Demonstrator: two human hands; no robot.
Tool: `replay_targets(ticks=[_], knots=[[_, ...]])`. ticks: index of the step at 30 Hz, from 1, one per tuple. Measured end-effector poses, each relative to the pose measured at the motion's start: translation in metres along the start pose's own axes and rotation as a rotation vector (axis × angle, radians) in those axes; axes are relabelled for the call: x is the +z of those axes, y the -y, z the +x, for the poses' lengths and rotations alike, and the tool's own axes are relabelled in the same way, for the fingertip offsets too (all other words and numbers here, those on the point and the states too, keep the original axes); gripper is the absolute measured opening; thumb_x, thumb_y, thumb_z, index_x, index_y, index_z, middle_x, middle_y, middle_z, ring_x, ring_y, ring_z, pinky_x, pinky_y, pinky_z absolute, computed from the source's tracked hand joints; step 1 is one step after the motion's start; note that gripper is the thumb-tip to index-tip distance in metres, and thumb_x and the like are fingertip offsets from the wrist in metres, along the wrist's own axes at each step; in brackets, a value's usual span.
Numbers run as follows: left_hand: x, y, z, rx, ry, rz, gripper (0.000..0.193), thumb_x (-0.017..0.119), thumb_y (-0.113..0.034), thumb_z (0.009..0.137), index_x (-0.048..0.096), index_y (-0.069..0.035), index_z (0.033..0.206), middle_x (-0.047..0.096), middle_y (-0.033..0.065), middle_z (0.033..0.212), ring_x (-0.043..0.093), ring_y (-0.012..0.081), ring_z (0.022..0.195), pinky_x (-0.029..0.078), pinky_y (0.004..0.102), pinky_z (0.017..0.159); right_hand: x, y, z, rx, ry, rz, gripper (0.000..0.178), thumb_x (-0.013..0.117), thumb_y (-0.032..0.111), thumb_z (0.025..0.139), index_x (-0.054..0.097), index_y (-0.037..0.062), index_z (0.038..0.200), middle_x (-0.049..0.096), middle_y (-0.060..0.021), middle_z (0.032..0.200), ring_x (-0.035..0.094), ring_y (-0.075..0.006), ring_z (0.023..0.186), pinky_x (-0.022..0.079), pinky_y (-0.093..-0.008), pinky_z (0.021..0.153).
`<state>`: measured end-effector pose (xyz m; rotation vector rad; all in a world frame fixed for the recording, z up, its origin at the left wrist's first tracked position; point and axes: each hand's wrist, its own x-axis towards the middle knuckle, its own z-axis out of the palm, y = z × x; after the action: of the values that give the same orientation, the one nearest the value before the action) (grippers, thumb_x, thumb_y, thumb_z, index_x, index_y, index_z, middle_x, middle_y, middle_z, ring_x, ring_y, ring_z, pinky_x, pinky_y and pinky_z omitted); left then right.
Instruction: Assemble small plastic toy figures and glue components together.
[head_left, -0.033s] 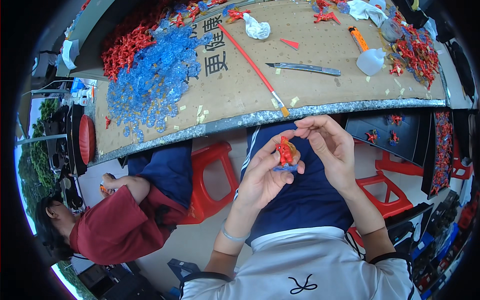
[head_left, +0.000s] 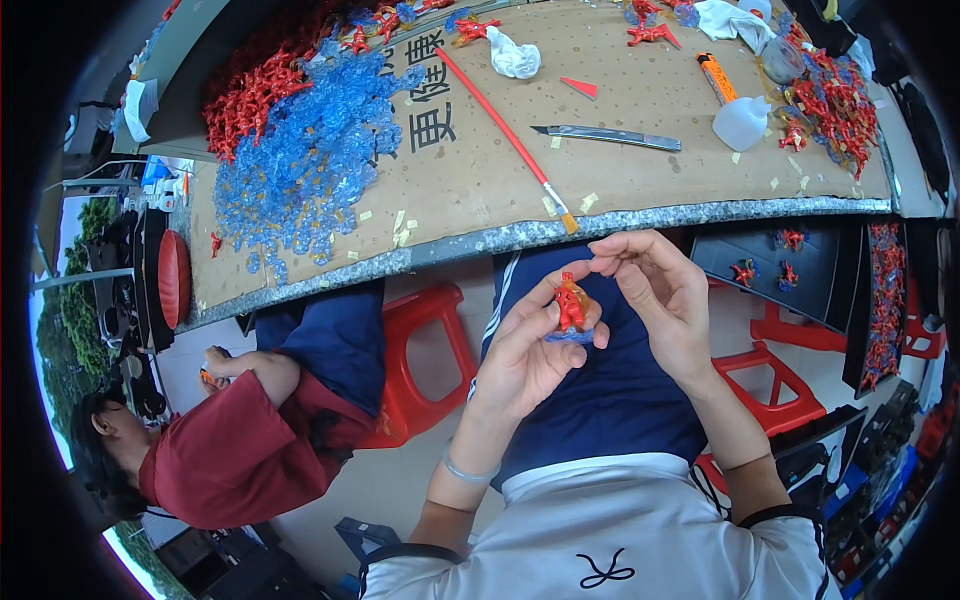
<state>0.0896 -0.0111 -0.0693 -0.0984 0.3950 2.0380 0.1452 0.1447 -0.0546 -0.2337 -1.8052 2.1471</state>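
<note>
One small red figurine (head_left: 570, 308) sits above the lap (head_left: 630, 410), pinched in the left hand (head_left: 524, 355), and could drop if that hold slackened or the curled right hand (head_left: 667, 305) (whether it grips anything, I cannot tell) nudged it from just beside.

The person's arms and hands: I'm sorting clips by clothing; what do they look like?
The left hand and right hand are ungloved. A pale bangle circles the left arm; the right arm wears none. Short white sleeves have dark edges.
</note>
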Motion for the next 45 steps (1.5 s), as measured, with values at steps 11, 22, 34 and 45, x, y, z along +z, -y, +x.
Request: replay_targets(ticks=[11, 22, 34, 45], knots=[[0.004, -0.001, -0.002, -0.155, 0.002, -0.358, 0.048, 0.045, -0.011, 0.092, 0.033, 0.007, 0.136, 0.047, 0.0155, 0.093, 0.05, 0.0205, 0.077, 0.044, 0.0205, 0.053, -0.004, -0.001, 0.002, -0.035, -0.021, -0.07, 0.015, 0.056, 0.009, 0.091, 0.063, -0.0035, 0.098, 0.063, -0.0087, 0.09, 0.065, -0.0137, 0.08, 0.046, -0.0241, 0.074], [0.0, -0.003, 0.002, -0.226, 0.079, -0.538, 0.049, 0.046, -0.013, 0.093, 0.031, 0.005, 0.136, 0.042, 0.01, 0.083, 0.043, 0.0139, 0.064, 0.039, 0.0196, 0.048, -0.005, -0.002, 0.002, -0.03, -0.036, -0.088, 0.012, 0.056, 0.004, 0.089, 0.063, -0.0035, 0.096, 0.063, -0.0089, 0.088, 0.063, -0.0134, 0.077, 0.046, -0.0243, 0.073], [0.009, -0.002, 0.0, 0.071, 0.033, 0.1, 0.05, 0.051, -0.014, 0.091, 0.029, 0.0, 0.134, 0.051, 0.015, 0.082, 0.052, 0.0171, 0.063, 0.044, 0.0238, 0.052, -0.005, 0.001, -0.002, -0.004, -0.08, -0.095, 0.012, 0.06, 0.003, 0.086, 0.064, -0.0023, 0.097, 0.064, -0.0075, 0.091, 0.057, -0.0119, 0.081, 0.044, -0.0236, 0.074], [0.008, 0.006, 0.004, 0.6, -0.292, 0.886, 0.053, 0.053, 0.012, 0.084, 0.028, -0.003, 0.129, 0.055, 0.0134, 0.105, 0.058, 0.0152, 0.095, 0.049, 0.0258, 0.081, -0.003, 0.002, -0.007, -0.024, -0.076, -0.189, 0.018, 0.068, 0.004, 0.079, 0.065, -0.0014, 0.096, 0.064, -0.0077, 0.089, 0.058, -0.0128, 0.079, 0.044, -0.0242, 0.073]])
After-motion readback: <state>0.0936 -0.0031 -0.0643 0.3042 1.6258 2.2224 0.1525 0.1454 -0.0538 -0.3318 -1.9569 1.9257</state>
